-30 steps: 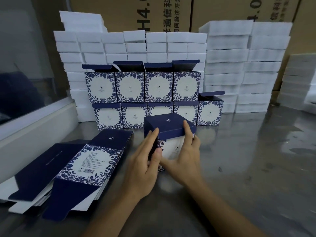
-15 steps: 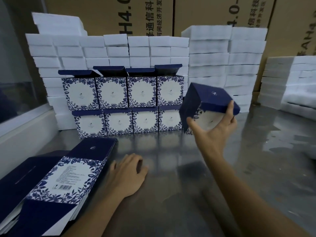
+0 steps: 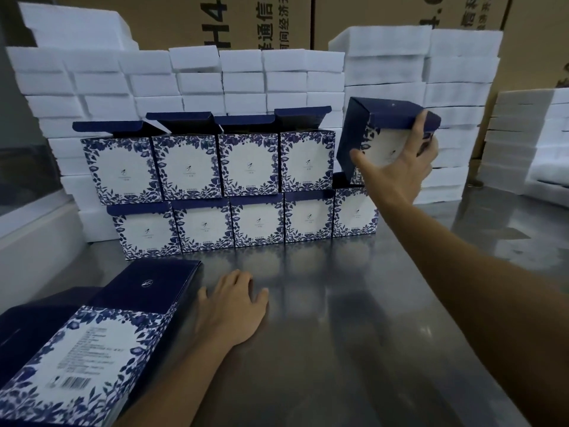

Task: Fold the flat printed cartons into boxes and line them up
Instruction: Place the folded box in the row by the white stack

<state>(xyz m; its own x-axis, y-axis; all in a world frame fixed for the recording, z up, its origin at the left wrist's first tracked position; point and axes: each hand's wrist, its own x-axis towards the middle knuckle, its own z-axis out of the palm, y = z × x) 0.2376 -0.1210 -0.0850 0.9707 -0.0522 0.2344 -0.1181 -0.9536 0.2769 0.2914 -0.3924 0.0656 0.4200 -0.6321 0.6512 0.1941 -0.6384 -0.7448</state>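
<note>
My right hand (image 3: 400, 169) grips a folded blue-and-white floral box (image 3: 378, 124), tilted, in the air just above the rightmost box (image 3: 355, 212) of the lower row. Folded boxes stand in two rows against the foam: a lower row (image 3: 258, 224) of several, and an upper row (image 3: 246, 164) of several with their navy lids open. My left hand (image 3: 231, 309) rests flat on the steel table, fingers spread, beside a stack of flat printed cartons (image 3: 86, 349) at the lower left.
White foam blocks (image 3: 400, 66) are piled behind and to the right of the boxes, with brown shipping cartons (image 3: 246, 23) behind them. A white ledge (image 3: 37, 241) borders the steel table (image 3: 354, 334) on the left.
My right hand has carried the folded box up and away, from low over the table to above the right end of the rows. My left hand stays flat by the flat cartons.
</note>
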